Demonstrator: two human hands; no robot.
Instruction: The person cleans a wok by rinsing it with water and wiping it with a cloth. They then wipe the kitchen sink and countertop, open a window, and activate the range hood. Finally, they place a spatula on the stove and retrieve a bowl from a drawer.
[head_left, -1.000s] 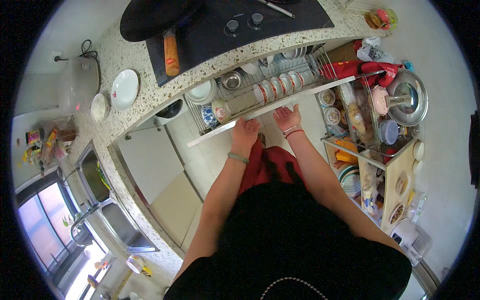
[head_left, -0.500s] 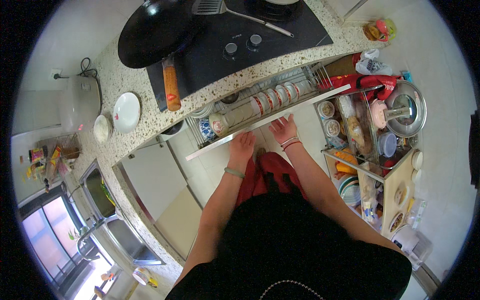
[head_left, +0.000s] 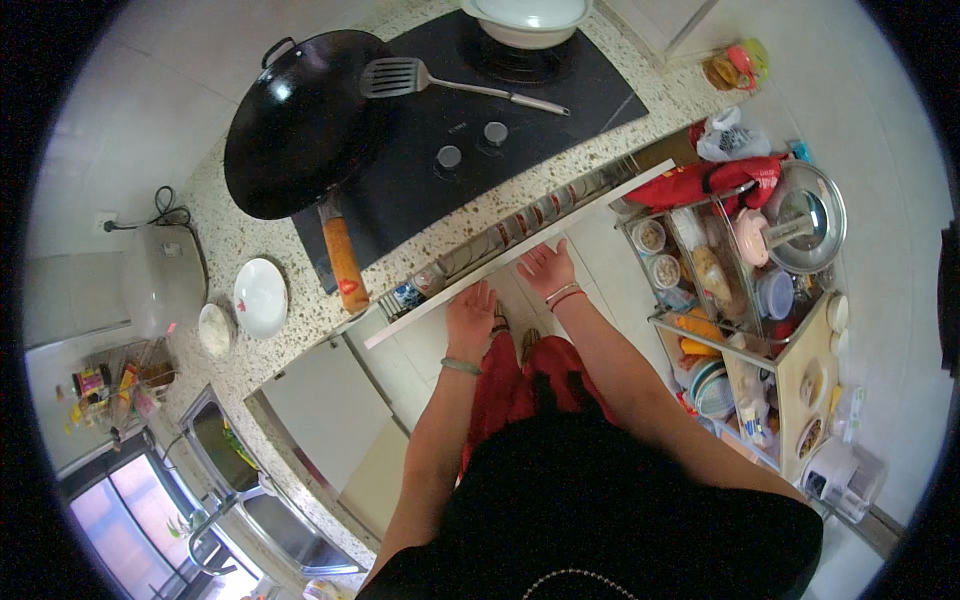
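Seen from above, a person stood at a speckled stone tabletop [head_left: 250, 235] with both arms stretched forward. The left hand [head_left: 471, 314] and the right hand [head_left: 546, 268] lay flat, fingers spread, against the white front of a pull-out drawer [head_left: 520, 252] just below the tabletop's edge; neither hand gripped anything. The drawer stood only slightly open, showing a narrow strip of wire rack with bowls and cups [head_left: 510, 232]. On the black cooktop [head_left: 480, 100] above it sat a black wok [head_left: 300, 120] with an orange handle, a metal spatula [head_left: 440, 82] and a white lidded pot [head_left: 525, 18]. A white plate [head_left: 260, 297] lay at the left, and a crowded wire storage cart [head_left: 740, 290] stood at the person's right.
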